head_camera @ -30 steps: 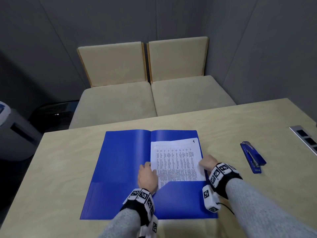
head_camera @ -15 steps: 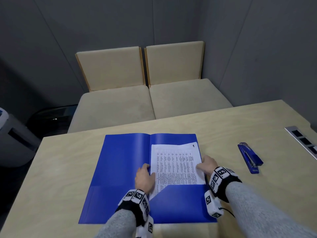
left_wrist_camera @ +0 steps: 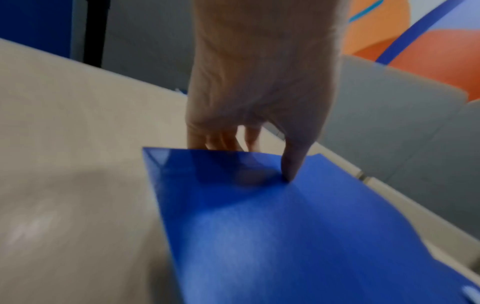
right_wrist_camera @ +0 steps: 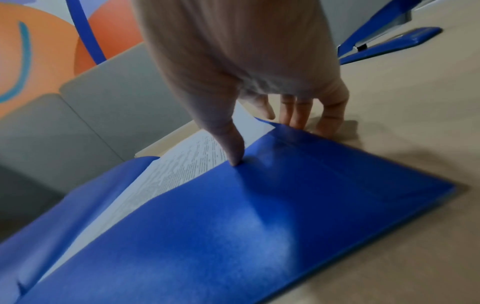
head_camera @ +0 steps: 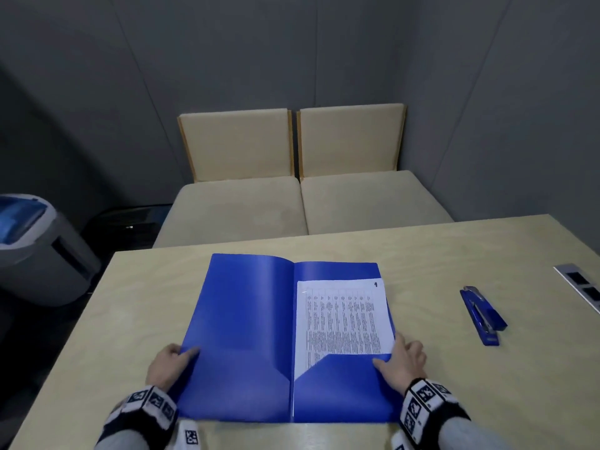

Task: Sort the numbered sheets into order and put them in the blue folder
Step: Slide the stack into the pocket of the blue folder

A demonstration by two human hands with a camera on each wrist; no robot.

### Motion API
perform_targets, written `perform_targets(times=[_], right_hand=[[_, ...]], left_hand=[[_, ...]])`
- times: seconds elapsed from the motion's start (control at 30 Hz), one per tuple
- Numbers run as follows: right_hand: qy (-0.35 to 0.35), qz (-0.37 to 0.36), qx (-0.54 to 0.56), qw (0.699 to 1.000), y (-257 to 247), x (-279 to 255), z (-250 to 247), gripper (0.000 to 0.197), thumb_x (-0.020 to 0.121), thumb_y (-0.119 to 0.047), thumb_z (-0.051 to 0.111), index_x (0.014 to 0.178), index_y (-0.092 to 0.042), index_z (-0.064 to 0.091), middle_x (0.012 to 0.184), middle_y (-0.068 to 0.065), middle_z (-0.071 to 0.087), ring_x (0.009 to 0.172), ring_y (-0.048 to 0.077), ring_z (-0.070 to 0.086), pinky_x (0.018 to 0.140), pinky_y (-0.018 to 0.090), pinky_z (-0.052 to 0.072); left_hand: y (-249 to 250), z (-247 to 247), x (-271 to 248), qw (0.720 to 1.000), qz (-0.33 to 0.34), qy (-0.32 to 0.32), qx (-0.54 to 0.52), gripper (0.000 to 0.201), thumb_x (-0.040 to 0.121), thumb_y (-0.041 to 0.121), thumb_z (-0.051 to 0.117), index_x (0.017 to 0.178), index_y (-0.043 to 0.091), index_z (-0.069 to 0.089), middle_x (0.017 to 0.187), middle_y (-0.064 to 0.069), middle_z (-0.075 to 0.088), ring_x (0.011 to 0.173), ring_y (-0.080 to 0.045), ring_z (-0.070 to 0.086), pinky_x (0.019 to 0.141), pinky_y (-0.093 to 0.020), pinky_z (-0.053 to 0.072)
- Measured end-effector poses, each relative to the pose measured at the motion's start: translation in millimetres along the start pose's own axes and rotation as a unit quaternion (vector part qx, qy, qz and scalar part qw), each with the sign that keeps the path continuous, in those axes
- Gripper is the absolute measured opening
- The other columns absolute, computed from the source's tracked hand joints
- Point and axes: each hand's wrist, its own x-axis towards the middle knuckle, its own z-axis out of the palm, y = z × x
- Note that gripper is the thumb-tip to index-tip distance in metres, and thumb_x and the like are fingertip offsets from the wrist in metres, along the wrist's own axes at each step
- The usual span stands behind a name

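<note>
From the head view, the glossy blue plastic folder (head_camera: 246, 336) lies spread open on the pale wooden table (head_camera: 487, 254), and the white printed sheets (head_camera: 342, 316), the top one marked 1 in its far right corner, sit with their lower edge tucked behind the slanted pocket of the right-hand leaf. The left hand (head_camera: 168, 363) pinches the outer edge of the left leaf, thumb on top and fingers underneath; the right hand (head_camera: 402, 360) grips the outer edge of the right leaf just below the paper. A blue metal stapler (head_camera: 482, 315) lies apart to the right, and two beige cushioned seats (head_camera: 292, 203) stand beyond the table. The left wrist view confirms the pinch: the thumb (left_wrist_camera: 293, 164) presses down on the blue cover while the other fingers disappear beneath its edge, which is lifted a little off the table. The right wrist view shows the same arrangement mirrored, thumb (right_wrist_camera: 231, 148) pressed on the pocket just beside the printed page, the other fingers (right_wrist_camera: 296, 115) curled under the folder's rim. Judging by this, the sorting and filing look finished and the step in hand is closing the folder; the next move probably calls for swinging the left leaf over onto the right while the right hand steadies its side so the stack stays seated in the pocket.
</note>
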Motion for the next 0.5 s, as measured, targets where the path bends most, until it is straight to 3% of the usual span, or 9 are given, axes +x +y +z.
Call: perform_targets(times=[0.03,0.1,0.2,0.27,0.33,0.4,0.43,0.5], right_hand=[[0.002,-0.002,-0.005,1.000,-2,3,-1,0.073,0.080,-0.038,0.066,0.139,-0.022,0.027,0.132,0.012,0.029,0.123,0.031,0.033,0.097,0.037,0.040],[-0.005,-0.016,-0.006,1.000,-9,9,-6,0.068,0.080,-0.035,0.067,0.137,-0.021,0.032,0.130,0.013,0.030,0.123,0.032,0.033,0.099,0.036,0.037],[-0.019,-0.050,0.047,0.997,-18,23,-13,0.057,0.080,-0.033,0.065,0.131,-0.016,0.045,0.130,0.015,0.040,0.120,0.033,0.042,0.103,0.032,0.035],[-0.041,-0.072,0.118,0.990,-20,37,-16,0.049,0.080,-0.034,0.062,0.123,-0.010,0.056,0.125,0.016,0.055,0.114,0.032,0.053,0.101,0.034,0.041],[-0.070,-0.066,0.207,0.974,-19,50,-17,0.037,0.087,-0.028,0.059,0.115,-0.004,0.061,0.111,0.016,0.066,0.102,0.031,0.061,0.091,0.037,0.048],[-0.097,-0.035,0.298,0.949,-16,57,-19,0.031,0.092,-0.029,0.052,0.111,-0.006,0.062,0.083,0.006,0.068,0.074,0.023,0.062,0.064,0.030,0.050],[-0.099,-0.023,0.341,0.935,-17,56,-24,0.028,0.094,-0.029,0.049,0.107,-0.007,0.061,0.072,0.002,0.062,0.063,0.018,0.056,0.053,0.025,0.044],[-0.101,-0.007,0.388,0.916,-17,51,-38,0.026,0.098,-0.030,0.043,0.105,-0.009,0.057,0.077,0.003,0.057,0.071,0.021,0.055,0.056,0.025,0.042]], left_hand=[[13,-10,-5,0.999,0.034,-0.009,0.007,0.025,0.081,0.033,0.071,0.087,0.010,0.064,0.086,-0.015,0.071,0.081,-0.029,0.066,0.077,-0.037,0.051],[48,-36,-20,0.993,0.116,-0.024,0.023,0.012,0.087,0.025,0.066,0.094,0.015,0.064,0.091,-0.012,0.071,0.084,-0.028,0.066,0.073,-0.034,0.050],[106,-63,-51,0.970,0.234,-0.064,0.006,0.018,0.095,0.029,0.054,0.099,0.014,0.064,0.089,-0.008,0.067,0.076,-0.020,0.061,0.063,-0.029,0.045],[140,-61,-81,0.949,0.272,-0.145,-0.061,0.031,0.099,0.036,0.042,0.104,0.016,0.067,0.100,-0.003,0.066,0.082,-0.016,0.061,0.070,-0.028,0.047],[169,-43,-111,0.926,0.305,-0.207,-0.086,0.039,0.101,0.040,0.034,0.111,0.025,0.069,0.114,0.013,0.063,0.101,-0.004,0.059,0.084,-0.021,0.044],[181,-2,-126,0.907,0.320,-0.262,-0.073,0.038,0.102,0.037,0.035,0.114,0.024,0.068,0.120,0.017,0.060,0.112,0.001,0.054,0.091,-0.011,0.037],[182,22,-127,0.905,0.320,-0.275,-0.061,0.035,0.101,0.033,0.038,0.116,0.021,0.067,0.122,0.013,0.060,0.115,-0.003,0.054,0.093,-0.010,0.037],[172,71,-116,0.920,0.327,-0.214,0.033,0.031,0.098,0.033,0.048,0.125,0.023,0.058,0.132,0.001,0.052,0.128,-0.016,0.046,0.103,-0.024,0.038]])
